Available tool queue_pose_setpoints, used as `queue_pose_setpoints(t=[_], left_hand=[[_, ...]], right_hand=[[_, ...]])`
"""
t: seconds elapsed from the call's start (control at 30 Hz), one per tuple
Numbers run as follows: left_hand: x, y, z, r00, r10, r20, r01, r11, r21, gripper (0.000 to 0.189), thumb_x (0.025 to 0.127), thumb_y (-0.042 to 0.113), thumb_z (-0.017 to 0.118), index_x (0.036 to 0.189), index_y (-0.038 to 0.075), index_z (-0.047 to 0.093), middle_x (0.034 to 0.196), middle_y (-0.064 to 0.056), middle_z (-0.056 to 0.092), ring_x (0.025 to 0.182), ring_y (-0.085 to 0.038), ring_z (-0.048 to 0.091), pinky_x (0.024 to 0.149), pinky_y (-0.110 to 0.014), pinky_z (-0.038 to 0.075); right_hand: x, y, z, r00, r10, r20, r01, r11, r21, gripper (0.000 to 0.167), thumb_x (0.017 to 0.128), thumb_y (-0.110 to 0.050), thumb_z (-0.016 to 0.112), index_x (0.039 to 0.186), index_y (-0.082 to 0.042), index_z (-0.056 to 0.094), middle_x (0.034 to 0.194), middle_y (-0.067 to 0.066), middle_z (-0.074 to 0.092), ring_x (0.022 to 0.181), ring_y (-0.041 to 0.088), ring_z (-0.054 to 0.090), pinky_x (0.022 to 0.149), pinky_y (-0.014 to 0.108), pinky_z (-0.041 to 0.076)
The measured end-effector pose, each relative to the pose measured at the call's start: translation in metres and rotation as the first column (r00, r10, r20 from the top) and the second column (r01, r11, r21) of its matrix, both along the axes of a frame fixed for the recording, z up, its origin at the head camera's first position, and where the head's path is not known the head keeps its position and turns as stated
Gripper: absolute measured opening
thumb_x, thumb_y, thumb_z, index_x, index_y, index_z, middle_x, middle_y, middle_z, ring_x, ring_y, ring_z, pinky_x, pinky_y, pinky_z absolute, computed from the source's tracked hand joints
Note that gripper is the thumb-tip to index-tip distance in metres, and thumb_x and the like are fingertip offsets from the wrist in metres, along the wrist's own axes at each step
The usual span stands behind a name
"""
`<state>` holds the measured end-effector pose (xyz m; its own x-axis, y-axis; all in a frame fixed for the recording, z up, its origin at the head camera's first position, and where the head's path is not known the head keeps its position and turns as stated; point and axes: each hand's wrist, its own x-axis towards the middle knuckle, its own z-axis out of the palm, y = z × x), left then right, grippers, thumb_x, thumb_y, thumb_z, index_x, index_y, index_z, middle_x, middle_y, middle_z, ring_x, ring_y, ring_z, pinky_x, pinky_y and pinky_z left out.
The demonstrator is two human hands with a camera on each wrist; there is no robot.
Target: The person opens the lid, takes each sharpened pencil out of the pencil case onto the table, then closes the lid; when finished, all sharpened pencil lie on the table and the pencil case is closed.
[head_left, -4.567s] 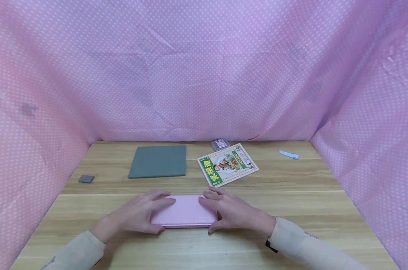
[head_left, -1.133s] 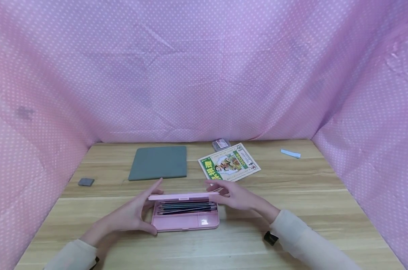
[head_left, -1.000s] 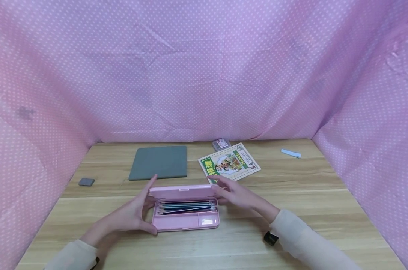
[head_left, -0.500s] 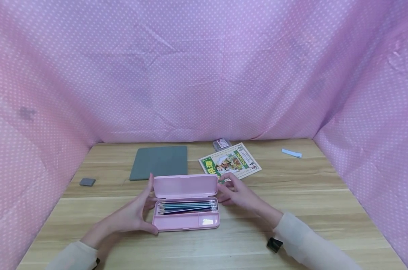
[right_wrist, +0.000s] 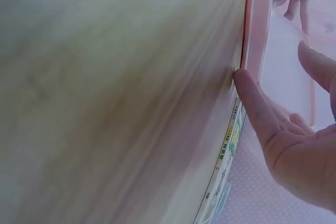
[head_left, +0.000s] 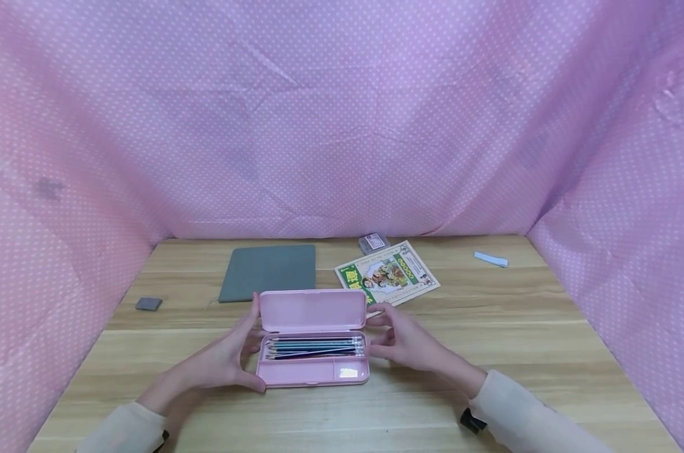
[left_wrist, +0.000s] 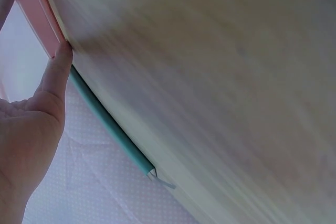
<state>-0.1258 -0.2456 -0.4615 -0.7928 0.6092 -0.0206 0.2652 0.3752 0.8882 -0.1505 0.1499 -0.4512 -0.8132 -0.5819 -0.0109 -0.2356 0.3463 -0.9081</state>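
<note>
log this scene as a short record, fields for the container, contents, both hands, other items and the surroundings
container: pink pencil case, lid raised
rear compartment: pencils lying lengthwise
front right compartment: small shiny piece, too small to identify
left hand: at the pencil case's left end
right hand: at its right end
farther back: grey-green notebook; illustrated booklet; small clear box beyond the booklet
far left: grey block
far right: pale blue strip
surface: wood-grain table
backdrop: pink dotted cloth
</note>
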Motion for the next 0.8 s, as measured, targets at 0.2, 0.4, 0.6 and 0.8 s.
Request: queue_pose_setpoints(t=[0.2, 0.4, 0.6, 0.8], left_hand=[[0.0018, 0.0008, 0.0016, 1.000, -0.004, 0.014, 0.004, 1.000, 0.021, 0.154, 0.066, 0.019, 0.096, 0.155, 0.035, -0.029, 0.166, -0.016, -0.016, 0.138, -0.040, 0.043, 0.108, -0.039, 0.047], [0.0033, 0.0001, 0.0038, 1.000, -0.004, 0.030, 0.003, 1.000, 0.010, 0.153, 0.067, 0.019, 0.096, 0.156, 0.034, -0.028, 0.166, -0.015, -0.014, 0.138, -0.040, 0.043, 0.107, -0.040, 0.048], [0.0033, 0.0018, 0.0076, 0.999, 0.019, 0.034, -0.018, 1.000, -0.021, 0.152, 0.067, 0.019, 0.096, 0.158, 0.027, -0.024, 0.166, -0.016, -0.010, 0.138, -0.043, 0.042, 0.106, -0.044, 0.049], [0.0016, 0.0074, 0.0103, 0.996, 0.059, 0.067, -0.055, 0.996, -0.066, 0.151, 0.067, 0.021, 0.097, 0.158, 0.030, -0.023, 0.166, -0.017, -0.003, 0.139, -0.040, 0.041, 0.108, -0.042, 0.047]], right_hand=[[0.0020, 0.0009, -0.0012, 0.996, 0.011, -0.089, -0.003, 0.996, 0.084, 0.089, 0.081, -0.019, 0.086, 0.153, -0.010, 0.034, 0.125, 0.020, 0.067, 0.095, 0.025, 0.069, 0.083, 0.033, 0.062], [0.0052, -0.0020, 0.0003, 0.991, 0.057, -0.118, -0.034, 0.981, 0.188, 0.112, 0.079, -0.020, 0.089, 0.163, -0.012, 0.016, 0.124, 0.012, 0.069, 0.097, 0.022, 0.065, 0.085, 0.035, 0.059], [0.0081, -0.0051, 0.0034, 0.985, 0.110, -0.129, -0.075, 0.965, 0.250, 0.122, 0.078, -0.022, 0.090, 0.164, -0.012, 0.003, 0.127, 0.008, 0.066, 0.096, 0.020, 0.059, 0.081, 0.031, 0.056], [0.0068, -0.0054, 0.0054, 0.975, 0.136, -0.176, -0.086, 0.960, 0.265, 0.125, 0.076, -0.023, 0.091, 0.163, -0.005, 0.002, 0.128, 0.011, 0.064, 0.106, 0.022, 0.060, 0.092, 0.038, 0.055]])
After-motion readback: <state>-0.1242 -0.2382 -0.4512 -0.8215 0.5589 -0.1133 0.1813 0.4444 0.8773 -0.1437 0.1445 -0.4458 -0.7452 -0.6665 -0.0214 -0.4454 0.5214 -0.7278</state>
